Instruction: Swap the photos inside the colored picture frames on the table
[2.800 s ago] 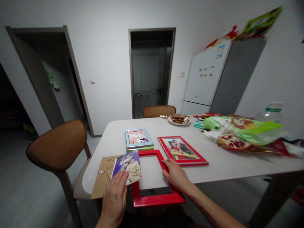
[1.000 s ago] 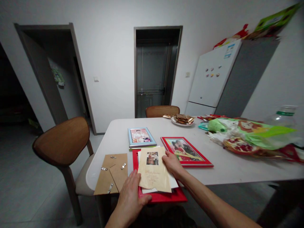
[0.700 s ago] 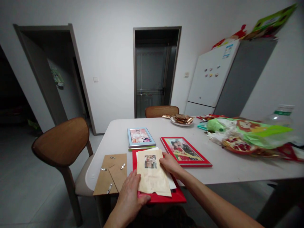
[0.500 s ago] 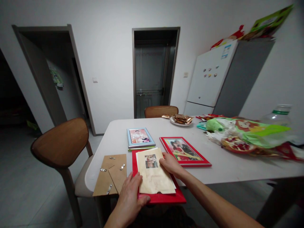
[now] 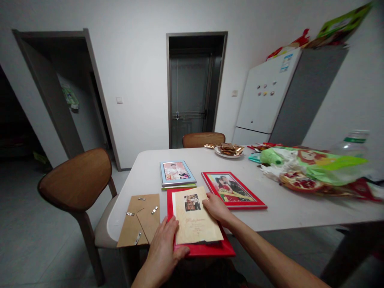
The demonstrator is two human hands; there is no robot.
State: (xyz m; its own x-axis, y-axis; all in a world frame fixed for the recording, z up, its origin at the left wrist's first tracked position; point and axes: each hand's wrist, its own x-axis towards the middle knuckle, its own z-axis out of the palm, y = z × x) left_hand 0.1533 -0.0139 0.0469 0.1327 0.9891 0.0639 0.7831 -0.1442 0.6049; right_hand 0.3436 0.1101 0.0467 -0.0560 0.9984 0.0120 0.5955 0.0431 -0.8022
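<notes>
A red picture frame [image 5: 204,251] lies at the table's near edge. On top of it rests a cream paper sheet [image 5: 192,228] with a small printed photo and faint red writing. My left hand [image 5: 165,242] grips the frame at its lower left, thumb along the front and fingers touching the sheet's left edge. At the upper right, the fingers of my right hand [image 5: 217,209] are closed on the sheet's edge; their tips are partly hidden. Left of the frame lies a brown backing board [image 5: 132,224] with metal clips. A second red picture frame [image 5: 255,204] holding a photo lies to the right.
Behind the sheet, a light-blue picture frame [image 5: 177,173] lies stacked on something with a green edge. A plate [image 5: 229,155] of wrapped snacks stands farther back. A green bag [image 5: 324,164], an opened pomegranate [image 5: 300,182] and a clear jar [image 5: 352,146] crowd the right side. A chair [image 5: 75,180] stands left.
The cream sheet has shifted slightly right under my right hand, and its writing shows more clearly. A little more dark surface shows below its lower edge. My left hand stays in place.
</notes>
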